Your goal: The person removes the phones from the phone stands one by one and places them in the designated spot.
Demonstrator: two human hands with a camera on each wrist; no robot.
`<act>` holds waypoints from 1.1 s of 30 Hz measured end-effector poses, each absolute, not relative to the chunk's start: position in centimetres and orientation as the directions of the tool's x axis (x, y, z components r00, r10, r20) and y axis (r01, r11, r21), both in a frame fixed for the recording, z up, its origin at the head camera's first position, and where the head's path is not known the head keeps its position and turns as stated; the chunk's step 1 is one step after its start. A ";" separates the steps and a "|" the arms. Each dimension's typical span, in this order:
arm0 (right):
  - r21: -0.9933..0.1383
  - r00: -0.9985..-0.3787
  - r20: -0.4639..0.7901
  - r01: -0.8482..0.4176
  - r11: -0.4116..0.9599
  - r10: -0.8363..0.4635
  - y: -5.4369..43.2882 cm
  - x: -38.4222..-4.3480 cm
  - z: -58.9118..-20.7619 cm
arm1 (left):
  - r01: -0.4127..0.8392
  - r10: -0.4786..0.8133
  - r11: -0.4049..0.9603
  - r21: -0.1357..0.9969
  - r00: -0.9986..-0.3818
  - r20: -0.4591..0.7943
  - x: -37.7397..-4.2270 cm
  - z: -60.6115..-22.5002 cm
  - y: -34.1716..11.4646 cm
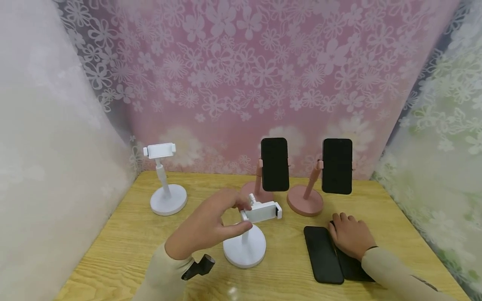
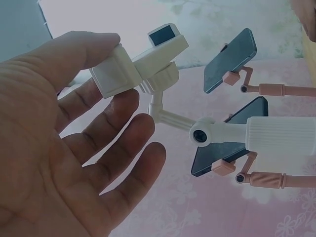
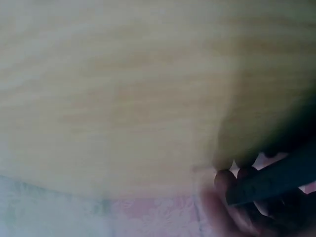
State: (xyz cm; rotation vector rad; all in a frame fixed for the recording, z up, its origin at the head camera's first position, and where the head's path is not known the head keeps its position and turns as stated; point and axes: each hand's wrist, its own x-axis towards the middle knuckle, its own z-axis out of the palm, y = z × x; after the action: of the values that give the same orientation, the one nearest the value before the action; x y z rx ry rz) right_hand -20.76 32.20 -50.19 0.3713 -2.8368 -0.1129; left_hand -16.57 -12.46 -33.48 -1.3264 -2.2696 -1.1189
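My left hand (image 1: pixel 214 223) pinches one end of the clamp on a white phone stand (image 1: pixel 244 251) in the middle of the table. In the left wrist view the thumb lies on one side of the white clamp (image 2: pixel 116 71) and fingertips touch the other; the clamp holds no phone. At the right, my right hand (image 1: pixel 352 235) grips a black phone (image 1: pixel 352 265) at its far end and covers much of it. The right wrist view shows this phone's dark edge (image 3: pixel 271 180) against the fingers (image 3: pixel 224 185), dim and blurred.
Left of the right hand's phone lies another black phone (image 1: pixel 324 255). Behind stand two pink stands (image 1: pixel 306 201), each holding an upright phone (image 1: pixel 337 166). A second white stand (image 1: pixel 168 200) is at the back left. Flowered cloth (image 1: pixel 233 83) hangs behind the wooden table (image 1: pixel 113 259).
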 end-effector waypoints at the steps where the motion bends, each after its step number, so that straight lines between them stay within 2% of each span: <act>1: 0.097 -0.933 0.254 -0.240 0.966 -0.257 32.1 -20.8 -50.3 | 0.832 0.613 0.278 0.480 -0.539 0.578 -16.6 -33.5 -12.4; 6: 0.066 -0.929 0.256 -0.260 0.963 -0.268 31.7 -20.7 -50.2 | 0.827 0.608 0.280 0.488 -0.546 0.576 -16.6 -33.5 -12.3; 14: 0.084 -0.943 0.220 -0.237 0.968 -0.251 31.5 -20.5 -50.5 | 0.804 0.605 0.291 0.519 -0.574 0.551 -16.5 -33.4 -12.2; 23: 0.130 -0.931 0.221 -0.267 0.955 -0.290 30.8 -19.9 -50.1 | 0.792 0.609 0.301 0.531 -0.588 0.532 -16.4 -33.7 -12.3; 33: 0.135 -0.933 0.210 -0.269 0.954 -0.293 31.0 -19.9 -50.0 | 0.805 0.609 0.304 0.510 -0.576 0.545 -16.3 -33.6 -12.3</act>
State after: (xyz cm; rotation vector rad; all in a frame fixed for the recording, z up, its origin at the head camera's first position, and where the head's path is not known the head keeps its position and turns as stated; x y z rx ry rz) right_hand -19.95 31.05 -49.97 0.4189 -2.8778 -0.1526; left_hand -16.35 -12.32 -33.62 -1.2908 -2.3238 -1.1346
